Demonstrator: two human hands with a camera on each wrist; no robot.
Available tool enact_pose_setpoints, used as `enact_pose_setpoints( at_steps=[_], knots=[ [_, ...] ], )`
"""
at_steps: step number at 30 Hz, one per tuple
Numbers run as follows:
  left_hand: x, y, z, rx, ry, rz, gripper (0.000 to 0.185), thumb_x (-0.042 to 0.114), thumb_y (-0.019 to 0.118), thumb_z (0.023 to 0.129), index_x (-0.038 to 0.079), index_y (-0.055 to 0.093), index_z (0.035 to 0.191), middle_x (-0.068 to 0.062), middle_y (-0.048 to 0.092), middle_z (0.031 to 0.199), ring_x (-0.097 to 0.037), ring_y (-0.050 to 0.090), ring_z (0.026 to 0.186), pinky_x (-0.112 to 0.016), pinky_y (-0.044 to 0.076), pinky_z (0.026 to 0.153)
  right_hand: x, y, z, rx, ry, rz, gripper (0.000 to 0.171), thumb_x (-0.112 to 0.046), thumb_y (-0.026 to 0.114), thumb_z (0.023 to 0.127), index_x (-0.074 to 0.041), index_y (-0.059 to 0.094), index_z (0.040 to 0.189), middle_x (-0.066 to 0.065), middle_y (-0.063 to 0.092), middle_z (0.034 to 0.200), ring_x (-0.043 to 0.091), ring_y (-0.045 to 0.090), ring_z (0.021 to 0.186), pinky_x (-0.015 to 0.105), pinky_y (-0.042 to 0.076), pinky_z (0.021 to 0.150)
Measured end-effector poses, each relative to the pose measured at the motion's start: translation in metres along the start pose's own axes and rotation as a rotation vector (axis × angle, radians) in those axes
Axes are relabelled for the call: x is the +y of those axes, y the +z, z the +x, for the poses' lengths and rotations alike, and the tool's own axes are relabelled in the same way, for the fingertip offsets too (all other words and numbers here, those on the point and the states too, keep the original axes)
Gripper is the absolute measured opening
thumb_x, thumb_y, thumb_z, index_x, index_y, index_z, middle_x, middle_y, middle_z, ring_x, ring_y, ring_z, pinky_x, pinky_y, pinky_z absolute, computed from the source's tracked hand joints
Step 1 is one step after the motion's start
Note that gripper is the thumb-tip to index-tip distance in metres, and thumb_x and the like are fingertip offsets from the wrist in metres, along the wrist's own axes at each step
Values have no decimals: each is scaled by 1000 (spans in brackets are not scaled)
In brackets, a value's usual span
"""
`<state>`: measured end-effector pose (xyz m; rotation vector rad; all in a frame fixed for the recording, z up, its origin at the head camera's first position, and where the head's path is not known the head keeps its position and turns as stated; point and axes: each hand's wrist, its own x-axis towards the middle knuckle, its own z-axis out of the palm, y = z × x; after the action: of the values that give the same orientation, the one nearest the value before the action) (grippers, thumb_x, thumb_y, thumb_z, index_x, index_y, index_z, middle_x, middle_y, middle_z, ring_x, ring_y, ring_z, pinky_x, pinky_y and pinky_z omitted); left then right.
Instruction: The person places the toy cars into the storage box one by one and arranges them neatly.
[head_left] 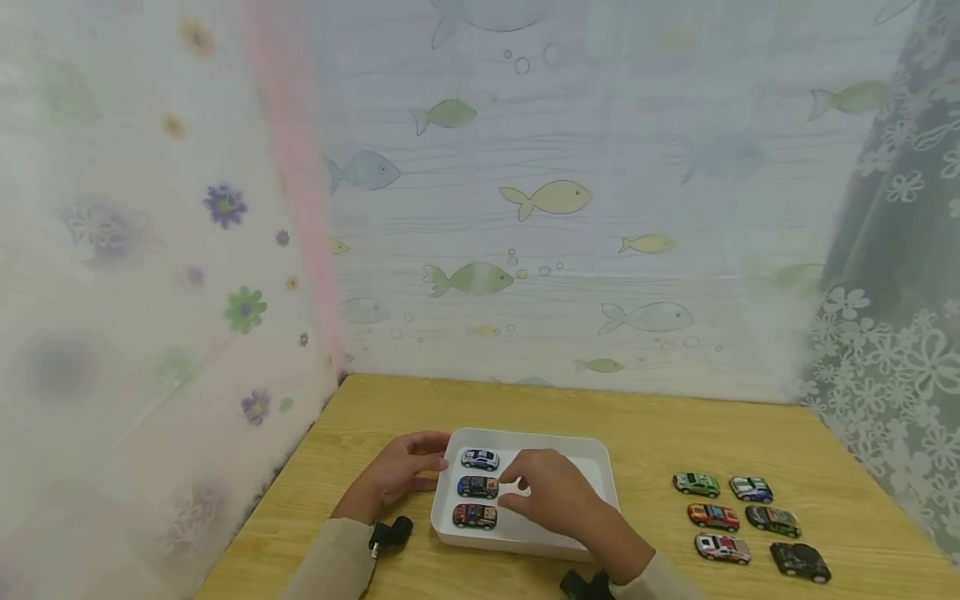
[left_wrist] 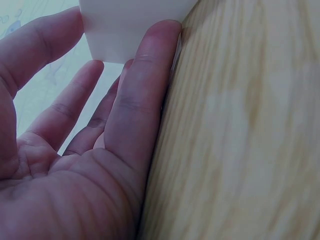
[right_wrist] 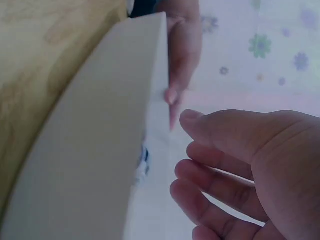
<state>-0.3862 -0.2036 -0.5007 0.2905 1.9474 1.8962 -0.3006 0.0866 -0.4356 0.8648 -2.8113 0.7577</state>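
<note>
A white tray lies on the wooden table. Along its left side stand three toy cars in a column: a white one, a dark blue one and a red and black one. My left hand is at the tray's left end; in the left wrist view its fairly straight fingers touch the white wall. Over the tray is my right hand, thumb and forefinger apart beside the right end of the blue car. The right wrist view shows nothing between those fingers.
To the right of the tray, several more toy cars stand on the table in two columns, among them a green one and a black one. Curtains with fish and flowers hang behind and at the sides.
</note>
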Motion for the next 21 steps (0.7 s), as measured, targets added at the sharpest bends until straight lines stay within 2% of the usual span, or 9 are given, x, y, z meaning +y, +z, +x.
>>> enact_pose_setpoints(
  at_steps=[7, 16, 21],
  knots=[
    [0, -1, 0, -6, -8, -13, 57, 12, 73, 97, 3, 51, 149, -20, 54, 149, -26, 66, 118, -45, 62, 93, 15, -26, -17, 84, 3, -82, 14, -28, 83, 88, -19, 81, 100, -7, 77, 97, 12, 70, 85, 27, 56, 72],
    [3, 1, 1, -8, -2, -17, 55, 10, 72, 98, 2, 52, 148, -19, 56, 146, -26, 67, 116, -45, 62, 92, 36, -57, -43, 166, 60, -92, 11, -20, 84, 87, -25, 79, 96, -10, 75, 100, 10, 69, 86, 25, 57, 73],
    [1, -1, 1, -5, -13, -17, 55, 10, 71, 98, 3, 52, 148, -19, 56, 146, -25, 67, 115, -45, 62, 92, 53, -68, -56, 190, 108, -95, 13, -18, 83, 87, -28, 78, 94, -13, 74, 100, 12, 69, 89, 29, 58, 75]
  ],
)
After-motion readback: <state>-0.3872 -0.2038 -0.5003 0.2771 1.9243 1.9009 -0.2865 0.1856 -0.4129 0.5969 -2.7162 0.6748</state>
